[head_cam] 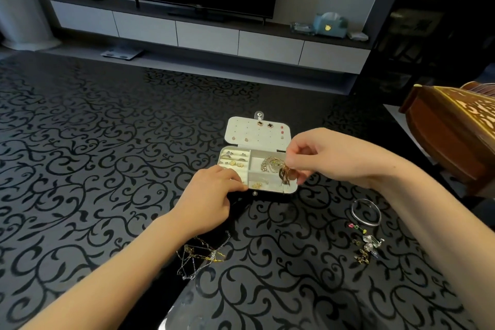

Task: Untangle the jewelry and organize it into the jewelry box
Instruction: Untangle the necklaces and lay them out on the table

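at frame centre sits the open jewelry box [258, 161], steadied at its front-left corner by the left hand [211, 195], fingers curled on the rim. right hand [318, 158] pinches a gold piece [285, 175] over the right compartments (likely to lower it in); tangled chains [199, 254] wait lower centre.

An open jewelry box [267, 139] sits on the black scroll-patterned worktop [107, 169], its lid lying flat and studded with earrings. The left hand [211, 195] holds its near left corner, while the right hand [318, 158] pinches a gold piece [285, 175] over the right compartments. Tangled chains [199, 256] lie beside the left forearm; a silver bangle [365, 211] and small charms [367, 246] lie near the right forearm.
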Demonstrator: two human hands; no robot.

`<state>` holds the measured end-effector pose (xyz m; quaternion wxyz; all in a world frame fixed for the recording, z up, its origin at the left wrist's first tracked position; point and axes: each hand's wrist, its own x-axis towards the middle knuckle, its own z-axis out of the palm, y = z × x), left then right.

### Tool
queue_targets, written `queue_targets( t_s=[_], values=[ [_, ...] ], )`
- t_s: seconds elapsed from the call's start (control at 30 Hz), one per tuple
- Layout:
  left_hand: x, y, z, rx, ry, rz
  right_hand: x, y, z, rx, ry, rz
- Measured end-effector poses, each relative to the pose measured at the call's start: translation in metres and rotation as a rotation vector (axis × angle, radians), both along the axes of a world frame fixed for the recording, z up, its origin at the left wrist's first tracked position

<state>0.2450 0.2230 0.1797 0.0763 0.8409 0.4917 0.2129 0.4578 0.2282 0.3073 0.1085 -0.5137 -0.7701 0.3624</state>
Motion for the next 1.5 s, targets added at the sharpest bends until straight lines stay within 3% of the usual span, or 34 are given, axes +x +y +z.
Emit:
queue_targets(
  t_s=[0.37, 0.8, 0.93, 1.07, 1.3, 1.5],
  values=[
    [0.001, -0.004, 0.002, -0.023, -0.002, 0.004, 0.005, -0.064, -0.053, -0.359, 0.073, 0.132],
    [0.019, -0.023, 0.009, 0.111, 0.199, 0.097, 0.009, -0.051, -0.101, -0.263, 0.095, -0.143],
    [0.033, -0.052, 0.012, 0.120, 0.121, -0.044, 0.014, -0.049, -0.104, -0.239, 0.124, -0.205],
    [0.042, -0.087, 0.000, 0.092, 0.182, -0.206, 0.017, -0.050, -0.103, -0.220, 0.124, -0.225],
    [0.044, -0.095, -0.017, 0.079, 0.310, -0.203, 0.022, -0.045, -0.108, -0.117, 0.019, -0.273],
    [0.043, -0.086, -0.012, 0.096, 0.279, -0.125, 0.028, -0.039, -0.115, -0.051, 0.000, -0.337]
  ],
)
